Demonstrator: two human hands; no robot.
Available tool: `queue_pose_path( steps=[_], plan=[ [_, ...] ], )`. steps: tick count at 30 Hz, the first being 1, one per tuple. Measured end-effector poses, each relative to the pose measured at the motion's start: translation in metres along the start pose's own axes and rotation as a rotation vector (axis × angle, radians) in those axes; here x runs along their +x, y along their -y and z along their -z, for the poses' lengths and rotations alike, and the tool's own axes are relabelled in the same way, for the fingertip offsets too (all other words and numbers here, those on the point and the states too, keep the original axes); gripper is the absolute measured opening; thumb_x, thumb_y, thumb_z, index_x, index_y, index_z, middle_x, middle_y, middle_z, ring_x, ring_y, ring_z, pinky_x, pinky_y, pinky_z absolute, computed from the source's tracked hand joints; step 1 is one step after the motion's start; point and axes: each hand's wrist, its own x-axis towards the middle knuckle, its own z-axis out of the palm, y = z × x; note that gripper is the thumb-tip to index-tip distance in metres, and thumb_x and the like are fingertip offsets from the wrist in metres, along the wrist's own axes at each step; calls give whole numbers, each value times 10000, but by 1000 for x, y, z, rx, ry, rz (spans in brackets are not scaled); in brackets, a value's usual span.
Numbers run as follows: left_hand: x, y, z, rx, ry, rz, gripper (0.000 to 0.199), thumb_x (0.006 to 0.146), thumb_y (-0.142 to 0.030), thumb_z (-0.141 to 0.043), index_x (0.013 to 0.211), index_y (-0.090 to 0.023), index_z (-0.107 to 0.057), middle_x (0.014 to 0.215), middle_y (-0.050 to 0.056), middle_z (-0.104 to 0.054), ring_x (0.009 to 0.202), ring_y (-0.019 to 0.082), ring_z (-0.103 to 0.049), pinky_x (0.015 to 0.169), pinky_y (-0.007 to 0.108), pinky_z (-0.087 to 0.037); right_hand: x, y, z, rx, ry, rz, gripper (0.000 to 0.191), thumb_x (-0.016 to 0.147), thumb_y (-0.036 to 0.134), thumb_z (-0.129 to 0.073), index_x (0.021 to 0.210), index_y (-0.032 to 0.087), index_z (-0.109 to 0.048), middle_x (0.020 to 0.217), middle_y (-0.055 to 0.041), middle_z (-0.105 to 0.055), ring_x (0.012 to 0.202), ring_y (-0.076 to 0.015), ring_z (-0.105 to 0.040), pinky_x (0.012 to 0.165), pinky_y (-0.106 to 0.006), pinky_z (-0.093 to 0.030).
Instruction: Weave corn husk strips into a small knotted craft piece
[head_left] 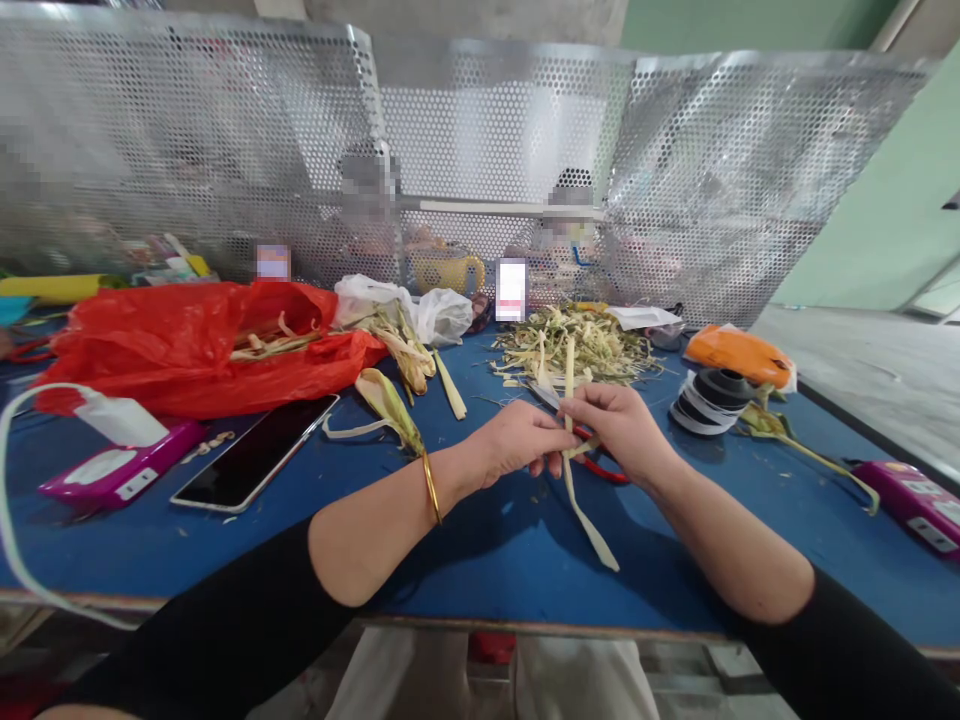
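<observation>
Pale strips of dried husk (589,520) cross between my two hands above the blue table. My left hand (521,440) is pinched on the strips from the left, its wrist wearing a gold bangle (430,488). From the right, my right hand (616,425) pinches the same strips, its fingertips close to the left ones. One strip stands up past the fingers and another hangs down toward the table's front. Scissors with red handles (606,472) lie partly hidden under my hands. Behind them is a pile of shredded husk (577,342).
At left are a red plastic bag (172,345), a phone (255,455) and a purple power strip (124,465). A spool (709,402), an orange packet (739,355) and another purple power strip (911,500) sit at right. A perforated metal screen (495,130) stands behind.
</observation>
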Motion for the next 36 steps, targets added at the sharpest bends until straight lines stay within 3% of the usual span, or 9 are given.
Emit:
queue_pose_path(
  steps=[4,8,13,15,17,20,23,28,36],
  plan=[
    [-3,-3,3,9,25,3,222,773,-286,-598,628,-147,-693,509,-1,-595,408,62,-432,427,203,-267,1,-8,-5,14,-106,21,394,701,550,-684,608,182,-579,490,33,-512,411,-110,-446,400,-246,-337],
    [-1,1,2,-24,16,16,231,772,-316,-627,638,-143,-700,526,4,-608,413,60,-437,420,203,-260,4,-12,-2,-205,-170,143,350,820,478,-587,636,181,-611,520,19,-527,498,-135,-491,491,-267,-378],
    [8,4,5,-322,-119,150,287,808,-380,-618,679,-133,-687,666,50,-682,550,111,-585,499,214,-393,-3,5,12,-663,-389,609,176,897,287,-538,869,184,-678,813,-47,-655,775,-184,-592,717,-312,-425],
    [10,4,10,-481,-153,191,256,832,-337,-592,725,-127,-692,729,61,-703,631,126,-627,587,224,-455,-8,11,12,-835,-289,803,178,920,231,-501,933,183,-672,805,-51,-660,775,-183,-596,738,-322,-406],
    [12,4,14,-595,-171,160,181,799,-267,-628,706,-120,-679,711,51,-691,628,114,-612,622,221,-467,-12,12,8,-1008,-54,941,208,923,179,-468,1020,170,-652,806,-51,-666,756,-180,-595,720,-326,-386],
    [14,6,17,-642,-177,62,85,686,-173,-723,663,-112,-668,672,38,-662,596,94,-570,563,196,-422,-14,4,-4,-1238,228,1012,265,908,140,-458,1130,130,-603,901,-82,-672,805,-202,-591,714,-343,-371],
    [16,9,15,-641,-197,49,102,629,-140,-760,702,-109,-696,709,47,-674,641,105,-584,555,196,-400,-12,-6,-13,-1358,228,1022,206,917,124,-446,1031,116,-618,915,-99,-663,839,-217,-575,723,-344,-365],
    [15,8,11,-670,-233,73,119,611,-160,-781,652,-98,-688,620,24,-635,557,84,-531,541,215,-377,-11,-9,-14,-1265,133,1119,265,945,117,-386,765,162,-576,717,-54,-590,737,-191,-527,696,-316,-358],
    [11,4,3,-711,-262,119,25,634,-73,-700,638,-93,-685,582,15,-630,528,79,-527,499,197,-367,-17,-6,-21,-1155,167,1186,328,938,106,-323,711,185,-546,665,-43,-562,661,-179,-487,786,-313,-411]
  ],
)
